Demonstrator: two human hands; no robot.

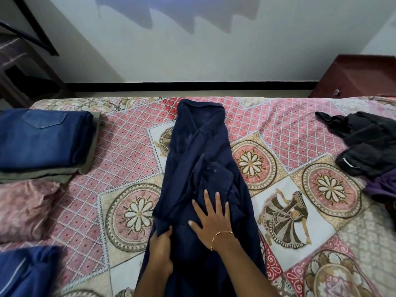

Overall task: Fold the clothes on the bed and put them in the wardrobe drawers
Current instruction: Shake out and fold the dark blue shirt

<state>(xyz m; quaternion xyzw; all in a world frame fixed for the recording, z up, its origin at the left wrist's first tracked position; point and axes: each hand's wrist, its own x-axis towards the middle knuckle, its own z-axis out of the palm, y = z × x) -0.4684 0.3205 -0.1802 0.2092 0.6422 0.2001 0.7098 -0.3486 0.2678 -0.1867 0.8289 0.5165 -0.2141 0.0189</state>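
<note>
A navy shirt (199, 168) lies lengthwise down the middle of the bed (278, 125). The left hand (161, 251) grips its near left edge; the right hand (212, 219) presses flat on it, fingers spread. Folded jeans (42, 136) sit far left.

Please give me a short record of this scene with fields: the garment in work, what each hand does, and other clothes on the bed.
garment in work: navy shirt, laid lengthwise on the patterned bedspread
left hand: grips the shirt's left edge
right hand: flat on the shirt, fingers spread
folded already: blue jeans on top of an olive garment, at left
not yet folded: black clothes, heaped at right
</note>
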